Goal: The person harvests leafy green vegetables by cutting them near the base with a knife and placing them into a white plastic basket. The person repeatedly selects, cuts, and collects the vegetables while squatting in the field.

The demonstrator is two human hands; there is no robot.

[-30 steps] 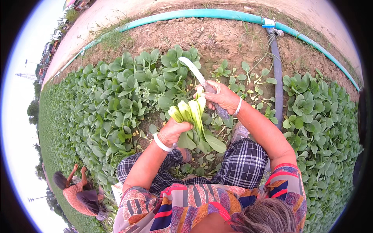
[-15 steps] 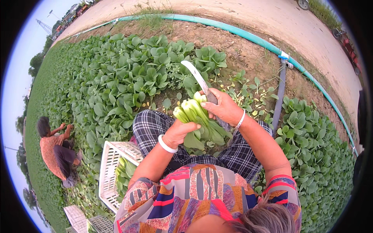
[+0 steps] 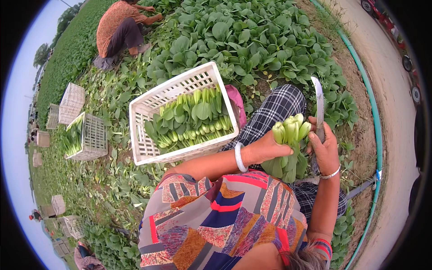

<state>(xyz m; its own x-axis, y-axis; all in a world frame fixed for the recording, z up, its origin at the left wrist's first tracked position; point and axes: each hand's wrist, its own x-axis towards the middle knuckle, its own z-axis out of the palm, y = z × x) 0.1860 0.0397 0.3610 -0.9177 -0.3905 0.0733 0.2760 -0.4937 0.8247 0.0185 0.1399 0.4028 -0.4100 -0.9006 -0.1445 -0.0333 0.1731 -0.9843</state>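
A bunch of bok choy [image 3: 292, 130] is gripped in my left hand [image 3: 266, 149], pale stem ends up and green leaves hanging below. My right hand [image 3: 325, 150] is closed round the lower part of a knife [image 3: 319, 101] with a long, curved-tipped blade pointing up. It stays just right of the bunch; whether its fingertips touch the bunch I cannot tell. Left of my knee stands a white slatted crate [image 3: 138, 130], tilted in view. Rows of bok choy [image 3: 191, 117] lie inside it, leaves and stems layered.
Beyond the crate a person [image 3: 119, 29] crouches among the plants. More crates [image 3: 94, 139] stand on the leaf-strewn ground at left. Uncut bok choy [image 3: 252, 40] grows ahead. A green hose [image 3: 370, 99] runs along the dirt road [image 3: 382, 67] at right. Something pink [image 3: 236, 102] lies beside the crate.
The view has swung left, bringing the whole crate into sight. Both hands still hold the bunch and the knife; the knife now stands more upright, and my right hand sits more beside the bunch.
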